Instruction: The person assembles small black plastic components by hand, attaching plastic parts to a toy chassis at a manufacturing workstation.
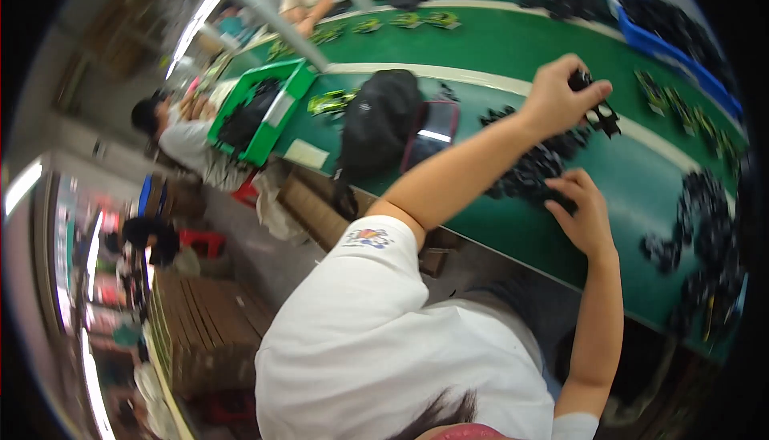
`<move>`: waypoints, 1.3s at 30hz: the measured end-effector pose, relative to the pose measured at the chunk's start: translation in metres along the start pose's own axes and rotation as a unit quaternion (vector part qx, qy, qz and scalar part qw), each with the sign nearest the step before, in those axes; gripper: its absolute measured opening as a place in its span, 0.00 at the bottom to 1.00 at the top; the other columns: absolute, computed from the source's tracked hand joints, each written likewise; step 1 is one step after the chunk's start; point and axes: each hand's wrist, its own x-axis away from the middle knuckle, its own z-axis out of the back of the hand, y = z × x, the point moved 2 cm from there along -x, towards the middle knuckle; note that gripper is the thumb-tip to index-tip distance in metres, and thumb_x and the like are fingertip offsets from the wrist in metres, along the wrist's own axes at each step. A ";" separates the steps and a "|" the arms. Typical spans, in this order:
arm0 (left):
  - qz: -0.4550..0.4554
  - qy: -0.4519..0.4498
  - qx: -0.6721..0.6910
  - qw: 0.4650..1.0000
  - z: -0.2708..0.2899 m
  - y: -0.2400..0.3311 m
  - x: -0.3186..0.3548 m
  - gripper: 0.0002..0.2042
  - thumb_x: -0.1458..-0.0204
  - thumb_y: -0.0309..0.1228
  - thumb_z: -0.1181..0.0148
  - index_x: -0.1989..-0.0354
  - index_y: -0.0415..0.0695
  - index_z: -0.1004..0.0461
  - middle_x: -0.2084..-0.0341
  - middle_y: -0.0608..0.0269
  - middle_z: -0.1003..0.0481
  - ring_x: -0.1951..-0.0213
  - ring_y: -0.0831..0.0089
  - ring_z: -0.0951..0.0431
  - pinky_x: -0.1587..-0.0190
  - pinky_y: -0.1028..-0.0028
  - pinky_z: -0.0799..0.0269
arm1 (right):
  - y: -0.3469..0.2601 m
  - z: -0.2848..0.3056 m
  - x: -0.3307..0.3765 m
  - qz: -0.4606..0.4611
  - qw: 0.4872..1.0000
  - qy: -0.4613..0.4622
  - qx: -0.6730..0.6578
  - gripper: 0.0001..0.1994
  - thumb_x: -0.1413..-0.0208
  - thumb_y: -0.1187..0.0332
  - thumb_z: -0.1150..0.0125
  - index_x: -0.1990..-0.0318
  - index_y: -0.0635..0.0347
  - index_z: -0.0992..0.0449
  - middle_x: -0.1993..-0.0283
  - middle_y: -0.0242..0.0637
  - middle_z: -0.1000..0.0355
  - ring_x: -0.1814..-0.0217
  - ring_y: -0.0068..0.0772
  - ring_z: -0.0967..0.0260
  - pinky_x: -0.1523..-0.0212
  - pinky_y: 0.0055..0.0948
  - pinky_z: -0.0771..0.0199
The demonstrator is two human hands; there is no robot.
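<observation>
Hands at a green work table (513, 47), the view tilted hard by the head-worn camera. Left hand (553, 99) is raised over the table, fingers pinched shut on a small black plastic part (597, 107) — part of it sticks out past the fingertips. Right hand (589, 215) lies lower, fingers curled down into a heap of black parts (533, 171) on the table; whether they have closed on one piece cannot be told.

Risks, as judged from this: the pinched part is held only at one end, so a loose grip could let it drop back into the heap, where it would be lost among like pieces. The heap sits near the table's near edge; a careless sweep of the right hand could push pieces off onto the floor. More black parts (705, 232) lie scattered to the right, also close to the edge.

Containers — a green crate (298, 79) at the far left of the table holds something dark, kind unclear. A blue bin (665, 47) along the far side is filled with black parts. A black backpack (376, 123) stands on the table beside a dark phone or tablet (432, 131). Small green toy cars (332, 103) lie here and there. Other people sit at the far end.
</observation>
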 end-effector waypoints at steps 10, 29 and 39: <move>-0.050 0.206 -0.005 0.977 0.047 -0.058 0.037 0.15 0.48 0.39 0.37 0.70 0.36 0.26 0.80 0.64 0.26 0.78 0.82 0.28 0.75 0.79 0.32 | 0.023 0.005 -0.007 -0.141 0.973 0.127 -0.131 0.10 0.53 0.79 0.36 0.61 0.63 0.25 0.69 0.28 0.30 0.70 0.18 0.36 0.67 0.18 0.33; 0.263 -0.058 0.163 0.949 -0.003 -0.063 0.062 0.13 0.39 0.38 0.49 0.66 0.40 0.29 0.82 0.71 0.34 0.85 0.85 0.42 0.85 0.82 0.47 | 0.004 0.030 -0.009 0.064 0.933 0.354 0.011 0.10 0.58 0.86 0.38 0.68 0.62 0.22 0.63 0.38 0.23 0.62 0.35 0.24 0.62 0.26 0.24; 0.229 -0.052 0.156 0.959 -0.006 -0.057 0.069 0.11 0.38 0.36 0.52 0.64 0.41 0.28 0.78 0.70 0.30 0.83 0.88 0.39 0.85 0.86 0.47 | -0.006 0.027 -0.006 0.070 0.960 0.270 -0.002 0.08 0.59 0.80 0.34 0.68 0.60 0.21 0.60 0.38 0.24 0.58 0.36 0.25 0.61 0.27 0.24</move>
